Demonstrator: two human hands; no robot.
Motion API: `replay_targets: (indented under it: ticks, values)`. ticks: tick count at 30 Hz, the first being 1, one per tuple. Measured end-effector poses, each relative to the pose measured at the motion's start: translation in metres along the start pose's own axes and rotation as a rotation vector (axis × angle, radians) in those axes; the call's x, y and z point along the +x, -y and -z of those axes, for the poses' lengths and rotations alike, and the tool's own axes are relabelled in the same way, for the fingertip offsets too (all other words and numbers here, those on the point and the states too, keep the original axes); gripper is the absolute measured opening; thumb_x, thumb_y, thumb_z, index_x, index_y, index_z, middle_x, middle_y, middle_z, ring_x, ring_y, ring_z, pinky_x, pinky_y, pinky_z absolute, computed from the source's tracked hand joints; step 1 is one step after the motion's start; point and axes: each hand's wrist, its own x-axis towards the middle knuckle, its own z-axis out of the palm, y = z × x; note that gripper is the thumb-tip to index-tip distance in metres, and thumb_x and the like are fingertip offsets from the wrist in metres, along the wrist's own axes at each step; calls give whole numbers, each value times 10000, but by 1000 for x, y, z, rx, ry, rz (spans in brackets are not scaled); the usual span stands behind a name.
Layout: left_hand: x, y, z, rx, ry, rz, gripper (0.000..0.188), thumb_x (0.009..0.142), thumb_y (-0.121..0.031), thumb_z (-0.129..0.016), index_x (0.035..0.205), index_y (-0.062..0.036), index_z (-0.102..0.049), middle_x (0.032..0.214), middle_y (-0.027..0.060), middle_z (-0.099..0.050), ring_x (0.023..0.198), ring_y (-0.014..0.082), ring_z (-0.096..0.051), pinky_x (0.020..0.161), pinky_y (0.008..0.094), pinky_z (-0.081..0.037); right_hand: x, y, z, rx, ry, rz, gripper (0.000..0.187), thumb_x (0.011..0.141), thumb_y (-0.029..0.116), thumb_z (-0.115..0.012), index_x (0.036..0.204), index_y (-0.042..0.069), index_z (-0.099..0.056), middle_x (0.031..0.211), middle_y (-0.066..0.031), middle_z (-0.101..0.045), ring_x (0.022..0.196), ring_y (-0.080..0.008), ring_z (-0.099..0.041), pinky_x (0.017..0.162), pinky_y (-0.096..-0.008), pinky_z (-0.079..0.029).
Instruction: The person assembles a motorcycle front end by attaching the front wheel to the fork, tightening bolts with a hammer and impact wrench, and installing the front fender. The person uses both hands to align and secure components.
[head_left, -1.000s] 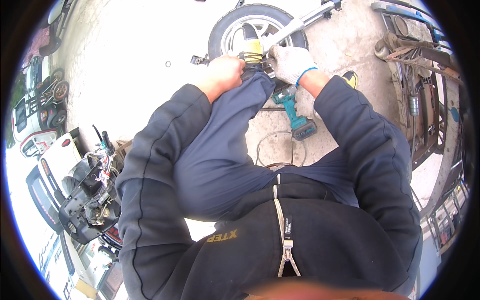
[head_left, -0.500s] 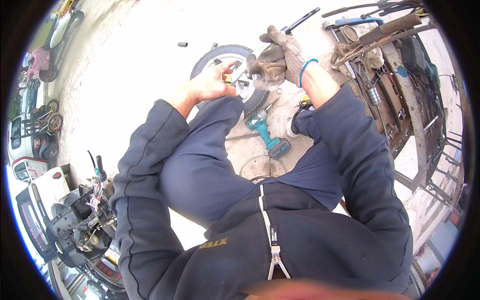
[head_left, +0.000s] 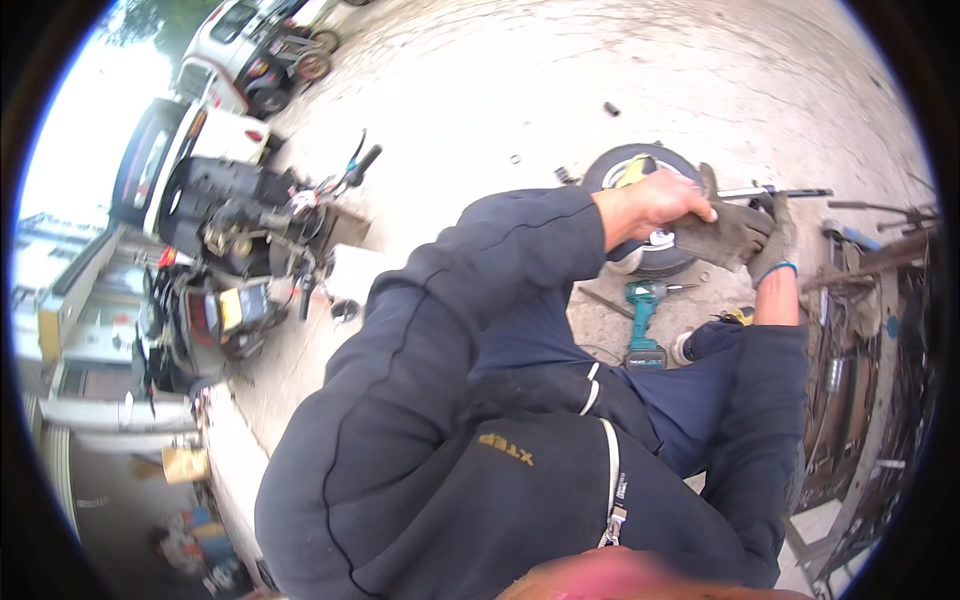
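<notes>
My left hand (head_left: 660, 200) is bare and reaches across to a loose grey-brown work glove (head_left: 720, 236), with the thumb against its cloth and the other fingers partly hidden. My right hand (head_left: 780, 240), in a grey knit glove with a blue band at the wrist, grips that loose glove from the other side. A long metal bar (head_left: 742, 192) with a dark end runs behind the gloves and sticks out to the right. Below my hands lies a wheel with a black tyre (head_left: 668, 268), partly covered by them. Something yellow (head_left: 632, 172) shows on it.
A teal cordless drill (head_left: 643, 312) lies on the concrete between my legs, beside a small ring (head_left: 704, 276). A black socket-like cylinder (head_left: 611, 109) lies beyond the wheel. On the right stands a metal rack (head_left: 880, 370) with tools. Scooters (head_left: 225, 310) and vehicles stand left.
The view has swung left, so the wheel and hands appear further right. My left hand has moved from over the wheel onto the loose glove.
</notes>
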Motion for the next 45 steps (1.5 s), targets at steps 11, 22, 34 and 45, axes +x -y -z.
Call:
replay_targets:
  ticks: [11, 22, 34, 45]
  values:
    - [-25, 85, 24, -552, -471, 17, 252, 925, -87, -703, 1169, -38, -668, 1040, 102, -738, 864, 234, -744, 720, 413, -639, -42, -78, -74, -799, 382, 360, 441, 952, 211, -787, 1300, -38, -681, 1103, -106, -755, 963, -150, -699, 871, -281, -561]
    - [-38, 135, 51, -600, -332, 107, 372, 971, -206, -708, 1276, 3, -660, 1228, 148, -684, 1081, 290, -695, 972, 434, -549, -56, -142, -91, -1107, 455, 250, 372, 1005, 277, -699, 1175, -52, -732, 1018, -121, -777, 890, -159, -698, 785, -322, -545]
    - [-29, 165, 59, 71, -251, -21, 376, 870, -95, -769, 1239, -39, -723, 972, 40, -720, 863, 133, -637, 772, 332, -514, -40, -173, -83, -394, 144, -352, 229, 972, 146, -748, 1158, 14, -724, 955, -62, -723, 763, -187, -694, 633, -329, -571]
    - [-37, 202, 67, 151, -206, 83, 274, 1025, -206, -665, 1179, 11, -730, 1013, 43, -731, 897, 118, -616, 799, 316, -518, -60, -165, -86, -546, 238, -534, 431, 1020, 422, -689, 1054, -7, -718, 823, -106, -734, 628, -211, -703, 606, -318, -571]
